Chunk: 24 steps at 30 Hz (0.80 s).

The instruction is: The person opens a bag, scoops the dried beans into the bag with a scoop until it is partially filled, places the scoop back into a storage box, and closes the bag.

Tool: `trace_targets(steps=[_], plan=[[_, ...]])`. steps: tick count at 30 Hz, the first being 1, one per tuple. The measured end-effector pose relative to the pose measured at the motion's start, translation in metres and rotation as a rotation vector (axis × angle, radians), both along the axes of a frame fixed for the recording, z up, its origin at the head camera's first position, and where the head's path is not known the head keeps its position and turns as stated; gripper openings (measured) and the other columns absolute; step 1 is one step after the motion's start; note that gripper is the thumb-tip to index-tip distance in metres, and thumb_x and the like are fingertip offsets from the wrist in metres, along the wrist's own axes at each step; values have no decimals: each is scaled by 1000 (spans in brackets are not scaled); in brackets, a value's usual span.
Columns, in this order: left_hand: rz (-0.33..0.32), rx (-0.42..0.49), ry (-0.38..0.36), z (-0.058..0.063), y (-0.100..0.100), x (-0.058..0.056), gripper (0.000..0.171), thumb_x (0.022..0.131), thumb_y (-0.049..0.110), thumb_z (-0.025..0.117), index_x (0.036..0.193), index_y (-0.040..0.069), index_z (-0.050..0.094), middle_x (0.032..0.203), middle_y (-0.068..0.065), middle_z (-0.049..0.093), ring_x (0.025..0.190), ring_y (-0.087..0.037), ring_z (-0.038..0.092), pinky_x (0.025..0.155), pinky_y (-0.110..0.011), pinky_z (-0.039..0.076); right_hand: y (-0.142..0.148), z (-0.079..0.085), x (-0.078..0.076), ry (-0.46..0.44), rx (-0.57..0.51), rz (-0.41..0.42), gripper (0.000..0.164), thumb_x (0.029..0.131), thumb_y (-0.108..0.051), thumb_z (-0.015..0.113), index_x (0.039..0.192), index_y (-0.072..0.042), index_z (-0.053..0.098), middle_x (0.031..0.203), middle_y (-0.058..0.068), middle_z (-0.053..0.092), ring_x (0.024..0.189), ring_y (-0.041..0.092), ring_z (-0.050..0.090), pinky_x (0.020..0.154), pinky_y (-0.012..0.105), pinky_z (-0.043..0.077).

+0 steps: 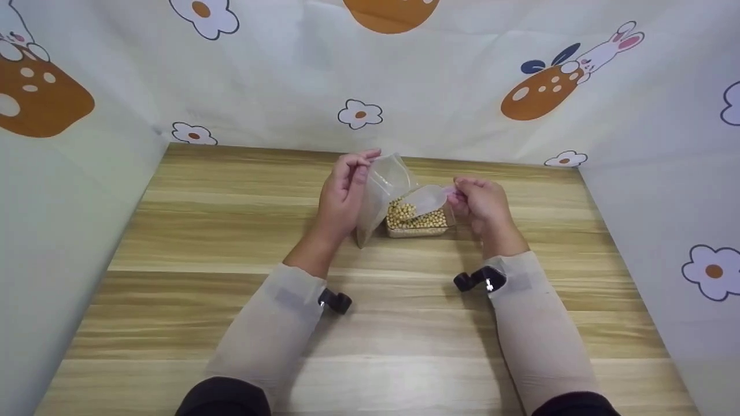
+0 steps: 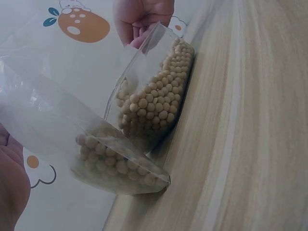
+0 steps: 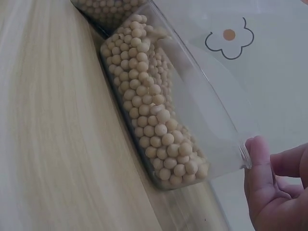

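My left hand (image 1: 344,193) grips the upper edge of a clear plastic bag (image 1: 378,185). Soybeans lie in the bottom of the bag, plainest in the left wrist view as a heap of beans (image 2: 115,163). Touching or close by on its right stands a clear box (image 1: 417,233), partly filled with more soybeans (image 1: 428,221). My right hand (image 1: 485,202) pinches the handle of a translucent scoop (image 1: 426,199). The scoop tilts over the box, its front by the bag's mouth, with beans at its lip. Most of the scoop is blurred behind the box wall in the right wrist view.
Bag and box stand on a wood-grain table (image 1: 231,231) near its back edge. A pale cloth wall (image 1: 277,86) printed with flowers, carrots and rabbits rises behind and at both sides. Each sleeve carries a small black wrist mount (image 1: 335,301).
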<state>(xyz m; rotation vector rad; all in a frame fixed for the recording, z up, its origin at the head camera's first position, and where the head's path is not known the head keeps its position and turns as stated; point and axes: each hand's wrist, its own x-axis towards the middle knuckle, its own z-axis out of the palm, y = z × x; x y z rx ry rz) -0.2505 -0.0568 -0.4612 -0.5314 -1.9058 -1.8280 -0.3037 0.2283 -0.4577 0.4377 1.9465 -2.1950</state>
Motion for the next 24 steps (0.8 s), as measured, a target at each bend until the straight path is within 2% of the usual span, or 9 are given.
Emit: trace_targets(steps=[11, 18, 24], plan=[[0, 4, -4, -1, 1, -1, 21, 115, 18, 47, 120, 1, 57, 146, -4, 69, 142, -14, 61, 124, -35, 45, 15, -3, -4, -83, -160, -63, 9, 106, -7, 63, 107, -3, 71, 82, 4, 73, 67, 9, 70, 69, 18, 63], [-1, 1, 8, 0, 0, -1, 18, 114, 16, 48, 119, 1, 57, 145, -7, 69, 142, -16, 61, 124, -36, 45, 17, 7, -2, -61, -186, -96, 9, 104, -6, 67, 101, 0, 73, 80, 5, 70, 66, 10, 69, 72, 18, 63], [0, 3, 0, -1, 0, 0, 20, 114, 16, 48, 120, -1, 56, 145, -7, 69, 141, -16, 61, 123, -37, 46, 18, 25, -1, -18, -220, -122, 15, 104, -10, 69, 95, 0, 75, 74, 4, 70, 63, 10, 69, 69, 18, 63]])
